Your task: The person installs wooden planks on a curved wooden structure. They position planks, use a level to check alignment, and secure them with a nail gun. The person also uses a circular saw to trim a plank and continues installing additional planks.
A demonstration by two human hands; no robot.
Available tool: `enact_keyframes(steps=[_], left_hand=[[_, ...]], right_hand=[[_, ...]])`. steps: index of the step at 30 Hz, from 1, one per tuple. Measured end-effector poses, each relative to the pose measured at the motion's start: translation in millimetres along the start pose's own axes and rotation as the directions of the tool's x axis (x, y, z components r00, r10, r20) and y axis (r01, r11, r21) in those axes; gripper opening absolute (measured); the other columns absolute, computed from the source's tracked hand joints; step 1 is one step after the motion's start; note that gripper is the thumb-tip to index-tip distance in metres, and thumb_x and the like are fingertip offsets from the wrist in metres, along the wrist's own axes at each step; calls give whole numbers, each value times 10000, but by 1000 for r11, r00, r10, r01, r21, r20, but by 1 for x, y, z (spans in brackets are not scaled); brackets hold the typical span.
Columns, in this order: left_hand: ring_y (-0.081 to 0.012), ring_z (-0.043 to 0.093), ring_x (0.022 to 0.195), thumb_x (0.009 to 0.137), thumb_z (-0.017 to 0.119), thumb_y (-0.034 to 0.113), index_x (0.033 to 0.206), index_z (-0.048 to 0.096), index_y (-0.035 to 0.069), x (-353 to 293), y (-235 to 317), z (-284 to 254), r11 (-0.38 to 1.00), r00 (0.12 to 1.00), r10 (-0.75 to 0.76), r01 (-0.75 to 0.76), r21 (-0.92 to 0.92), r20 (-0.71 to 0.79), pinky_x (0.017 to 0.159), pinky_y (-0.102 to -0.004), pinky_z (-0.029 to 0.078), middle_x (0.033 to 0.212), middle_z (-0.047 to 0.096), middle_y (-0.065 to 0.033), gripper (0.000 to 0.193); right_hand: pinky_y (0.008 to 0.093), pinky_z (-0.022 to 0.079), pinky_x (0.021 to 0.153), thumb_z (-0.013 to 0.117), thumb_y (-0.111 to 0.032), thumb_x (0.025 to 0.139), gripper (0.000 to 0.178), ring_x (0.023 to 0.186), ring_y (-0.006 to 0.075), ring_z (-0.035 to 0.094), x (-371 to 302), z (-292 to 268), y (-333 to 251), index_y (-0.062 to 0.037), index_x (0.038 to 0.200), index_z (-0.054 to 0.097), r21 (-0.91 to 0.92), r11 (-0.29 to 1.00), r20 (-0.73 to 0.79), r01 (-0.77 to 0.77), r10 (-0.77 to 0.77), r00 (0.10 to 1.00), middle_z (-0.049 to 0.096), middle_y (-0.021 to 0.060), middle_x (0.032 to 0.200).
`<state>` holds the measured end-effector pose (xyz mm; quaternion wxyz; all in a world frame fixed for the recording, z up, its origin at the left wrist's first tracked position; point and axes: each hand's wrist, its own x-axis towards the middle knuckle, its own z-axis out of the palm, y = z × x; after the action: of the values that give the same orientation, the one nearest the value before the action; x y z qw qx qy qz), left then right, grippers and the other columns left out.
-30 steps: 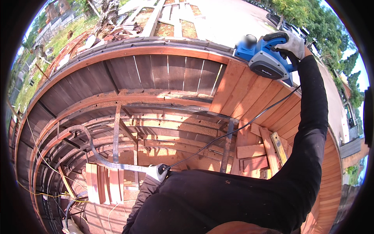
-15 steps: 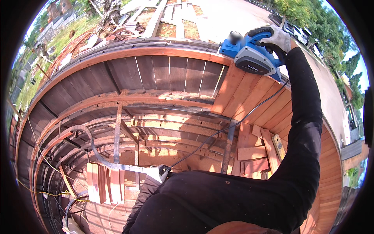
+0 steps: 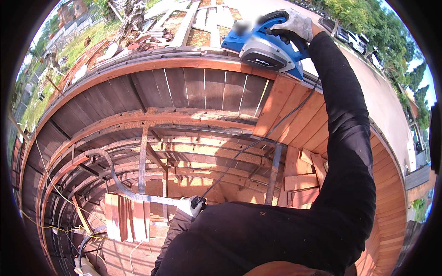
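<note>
A blue and grey electric hand planer [image 3: 267, 50] rests on the top edge of the curved plank wall [image 3: 207, 64]. My right hand [image 3: 294, 25], in a white and black glove, is wrapped round its handle, arm stretched far out. The planer's sole is hidden against the edge. From its rear a black power cord [image 3: 258, 146] runs down to my left hand [image 3: 191, 205], which is gloved and closed on it near my body. That hand lies at the end of a flat metal rail [image 3: 156, 198]; whether it also grips the rail I cannot tell.
Curved wooden ribs and a metal post [image 3: 274, 172] stand inside the wall. Loose planks [image 3: 301, 181] lie at the right, and upright boards [image 3: 124, 216] stand at lower left. A yellow cord [image 3: 64, 228] crosses at far left. Long timbers [image 3: 186, 23] lie outside.
The planer has slid to the left along the wall's top edge, with my right arm following and the cord trailing. My left hand stays at the rail end.
</note>
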<state>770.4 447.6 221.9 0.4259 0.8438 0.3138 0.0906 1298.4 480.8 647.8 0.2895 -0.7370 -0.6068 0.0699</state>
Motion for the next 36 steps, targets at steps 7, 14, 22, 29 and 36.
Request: enact_keyframes(steps=[7, 14, 22, 29, 36], left_hand=[[-328, 667, 709, 842, 640, 286, 875, 687, 85, 4, -1, -5, 998, 997, 68, -68, 17, 28, 658, -396, 522, 749, 684, -134, 209], [-322, 666, 700, 851, 633, 271, 859, 683, 83, 5, 9, -8, 999, 998, 43, -43, -17, 41, 654, -391, 514, 742, 682, -126, 195], [-298, 675, 681, 832, 666, 257, 831, 689, 90, 4, 4, -2, 999, 1000, 2, -3, 47, 19, 635, -388, 520, 736, 688, -121, 168], [-284, 665, 670, 841, 667, 305, 846, 693, 90, 4, 3, -6, 1000, 999, -4, 4, 12, 38, 663, -350, 513, 705, 674, -111, 217], [-233, 641, 634, 779, 707, 157, 831, 691, 59, -2, -17, 21, 970, 990, 16, -50, -238, -143, 638, -329, 494, 666, 646, -101, 111]], right_hand=[[248, 533, 562, 747, -229, 792, 401, 637, 115, 623, -64, -59, 34, -52, 1143, 668, -166, 983, -96, 74, -91, 991, 668, 61, 833], [234, 469, 455, 730, -166, 769, 365, 534, 85, 583, -136, -60, 42, -50, 1106, 650, -68, 968, -150, -240, 228, 962, 655, 34, 749], [227, 458, 460, 727, -158, 777, 304, 529, 77, 576, -111, -38, 28, -31, 1041, 642, -117, 981, -173, -156, 135, 976, 650, 37, 736], [250, 466, 451, 687, -151, 812, 311, 519, 84, 563, -75, -33, 37, -29, 1096, 651, -194, 980, -155, -31, 1, 988, 667, 40, 752], [230, 480, 486, 685, -140, 813, 305, 569, 87, 597, -78, -28, 33, -48, 1103, 658, -253, 967, -149, -22, -16, 989, 674, 47, 779]])
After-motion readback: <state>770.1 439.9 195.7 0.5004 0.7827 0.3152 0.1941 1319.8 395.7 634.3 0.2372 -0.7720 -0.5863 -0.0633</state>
